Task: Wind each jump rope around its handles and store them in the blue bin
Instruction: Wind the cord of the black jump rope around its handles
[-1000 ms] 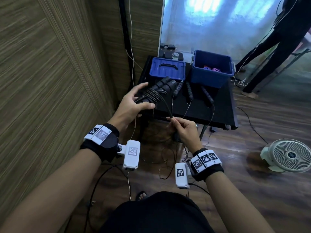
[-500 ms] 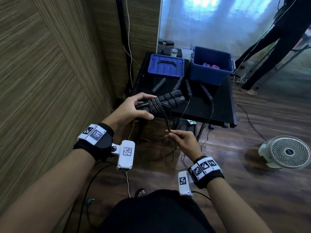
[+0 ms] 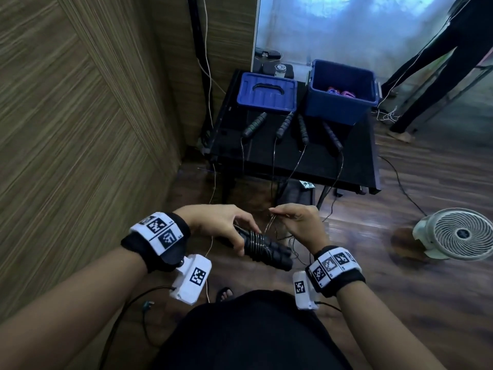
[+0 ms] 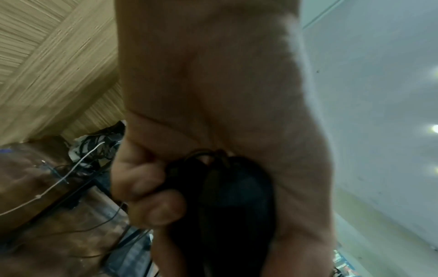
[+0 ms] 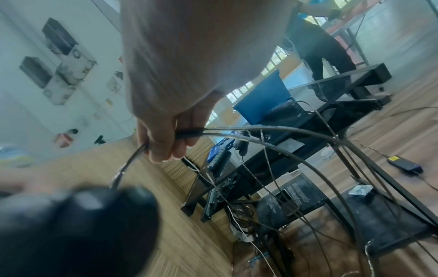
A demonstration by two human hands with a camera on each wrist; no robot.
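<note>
Black foam handles point(image 3: 262, 251), held side by side with several turns of thin rope point(image 3: 270, 222) around their middle, sit in the left hand point(image 3: 221, 225) close in front of the person's body. The left wrist view, blurred, shows what the head view hides: the fingers point(image 4: 147, 189) curled under the dark bundle, with rope loops bunched against the palm. The left palm faces down over the handles, the thumb on the near side. Just beside it the right hand point(image 3: 298, 222) is raised a little higher, its fingers closed and pinching the rope. The right wrist view shows two strands running out from that pinch and arching down toward the floor. Farther off, four more handles point(image 3: 301, 128) lie on the black table point(image 3: 357, 158), their ropes hanging over its near edge. Behind them stand the lid point(image 3: 266, 92) and, to its right, the open blue bin point(image 3: 341, 108), with something pink and red inside. A white fan point(image 3: 458, 233) sits on the wooden floor at right.
</note>
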